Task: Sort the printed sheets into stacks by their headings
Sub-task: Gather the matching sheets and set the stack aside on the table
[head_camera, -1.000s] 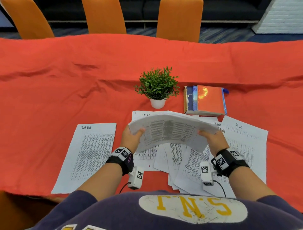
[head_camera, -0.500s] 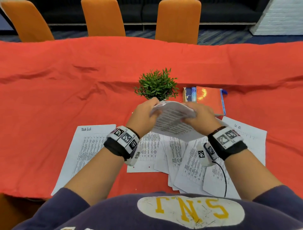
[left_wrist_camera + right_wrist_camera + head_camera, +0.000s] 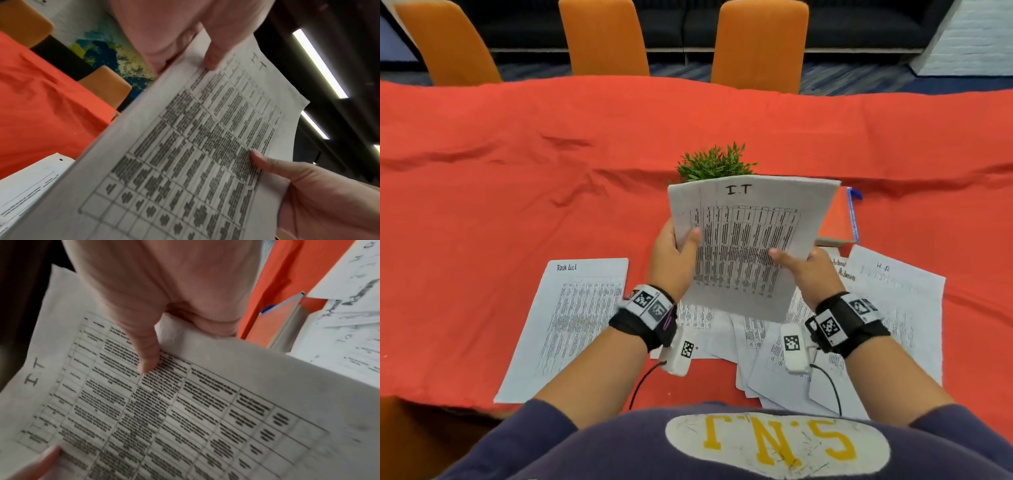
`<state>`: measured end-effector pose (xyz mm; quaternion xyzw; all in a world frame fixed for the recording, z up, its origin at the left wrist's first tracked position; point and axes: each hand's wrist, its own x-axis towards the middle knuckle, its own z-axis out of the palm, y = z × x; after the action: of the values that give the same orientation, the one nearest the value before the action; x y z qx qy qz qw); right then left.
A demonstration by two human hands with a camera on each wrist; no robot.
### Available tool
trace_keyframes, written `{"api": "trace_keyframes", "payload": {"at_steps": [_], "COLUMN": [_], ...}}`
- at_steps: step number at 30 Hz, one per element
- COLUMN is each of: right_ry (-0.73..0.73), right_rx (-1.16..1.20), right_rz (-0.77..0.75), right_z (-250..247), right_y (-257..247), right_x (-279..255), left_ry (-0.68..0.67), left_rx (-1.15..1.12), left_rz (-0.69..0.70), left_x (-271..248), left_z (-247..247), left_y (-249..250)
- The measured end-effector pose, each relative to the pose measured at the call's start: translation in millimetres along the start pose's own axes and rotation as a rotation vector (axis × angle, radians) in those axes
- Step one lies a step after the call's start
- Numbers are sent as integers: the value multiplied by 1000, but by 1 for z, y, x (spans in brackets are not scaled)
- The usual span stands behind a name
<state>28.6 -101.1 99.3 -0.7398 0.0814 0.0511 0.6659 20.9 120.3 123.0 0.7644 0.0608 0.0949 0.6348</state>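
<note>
Two hands share the load: the left hand (image 3: 671, 260) and the right hand (image 3: 808, 274) each pinch a side edge of the raised bundle of sheets (image 3: 743, 246), thumbs on the printed face, the other fingers curled behind, heading "I.T" up top.

Largest risk, in my judgement: the desk (image 3: 517, 171) offers wide bare cloth left of and beyond the fingers, yet the unsorted pile (image 3: 756, 346) lies directly beneath them, so a lowered bundle could land on it and mix headings.

Next, the "Task List" sheet (image 3: 571, 325) left of the left fingers sits with its near corner at the desk edge; a brushing sleeve could push it off.

Then the plant (image 3: 717, 164) just behind the bundle's top edge and the book (image 3: 837, 222) beside the right fingers crowd any forward move.

Smallest: the bundle is held only by its sides, so a back sheet may slip out.
</note>
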Motion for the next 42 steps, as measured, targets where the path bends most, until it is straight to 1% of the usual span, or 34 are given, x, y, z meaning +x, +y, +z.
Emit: {"api": "trace_keyframes", "payload": {"at_steps": [2, 4, 8, 12, 14, 18, 20, 22, 24, 26, 29, 33, 36, 37, 39, 42], "right_ry": [17, 8, -39, -26, -32, -15, 3, 14, -10, -66, -172, -367, -484, -515, -556, -499], "right_rx": [44, 78, 50, 63, 51, -63, -88, -69, -49, -42, -44, -204, -198, -249, -458, -832], "right_rz": [-7, 8, 95, 103, 109, 159, 179, 179, 151, 127, 133, 110, 177, 189, 173, 127], "right_z": [8, 15, 33, 38, 37, 39, 42, 48, 57, 74, 109, 160, 191, 198, 206, 210], "right_y": [7, 18, 45, 49, 51, 71, 74, 69, 59, 51, 46, 43, 52, 58, 75, 102], "right_x": [-2, -7, -16, -13, -11, -12, -11, -7, -5, -2, 5, 4, -1, -2, -2, -8], "left_ry": [62, 93, 54, 76, 66, -49, -78, -48, -4, 44, 98, 85, 46, 43, 45, 86], "left_rx": [-24, -45, -15, -29, -33, 103, 143, 139, 115, 114, 192, 342, 437, 464, 505, 519], "left_rz": [36, 22, -105, -140, -158, -236, -261, -281, -296, -287, -285, -392, -499, -538, -609, -693], "left_x": [-5, -11, -27, -26, -24, -33, -36, -30, -19, -8, 9, 26, 27, 25, 17, 3], "left_z": [0, -2, -2, -4, -6, -6, -8, -15, -26, -43, -82, -155, -210, -226, -255, -285], "left_y": [-1, -9, -43, -55, -58, -82, -89, -87, -81, -75, -73, -97, -126, -134, -153, -179]}}
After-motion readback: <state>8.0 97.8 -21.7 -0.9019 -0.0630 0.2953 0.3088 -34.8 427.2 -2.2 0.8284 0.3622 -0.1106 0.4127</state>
